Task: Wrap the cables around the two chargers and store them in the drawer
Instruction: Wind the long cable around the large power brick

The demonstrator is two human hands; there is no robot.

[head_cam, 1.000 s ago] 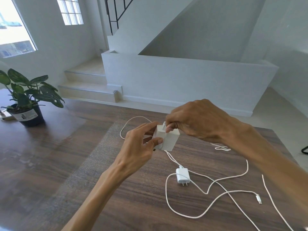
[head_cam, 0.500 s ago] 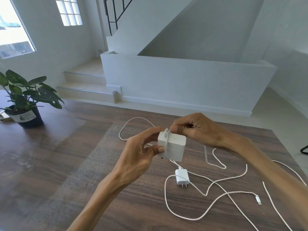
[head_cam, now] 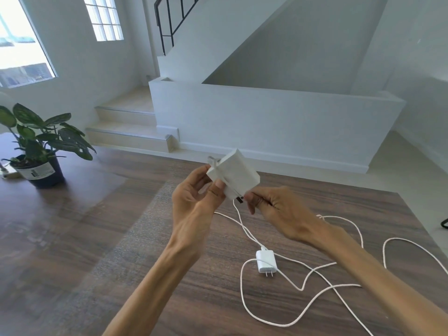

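A large white charger block [head_cam: 236, 174] is held up above the dark wooden table [head_cam: 101, 241]. My left hand [head_cam: 194, 202] grips it by its near left side, thumb on its face, over one turn of cable. My right hand [head_cam: 274, 209] pinches the white cable [head_cam: 238, 214] just under the block's lower corner. A smaller white charger [head_cam: 266, 261] lies flat on the table with its prongs toward me. Its thin cable [head_cam: 244, 301] loops loosely across the table's right half. No drawer is in view.
A potted green plant [head_cam: 41, 151] stands at the table's far left. Beyond the table's far edge are steps [head_cam: 128, 132], a low white wall [head_cam: 266, 117] and a staircase. Loose cable [head_cam: 412, 246] runs off to the right.
Both hands have lifted the large charger higher and tilted it. My right hand has moved from the block's top down to its lower corner, carrying the cable round it.
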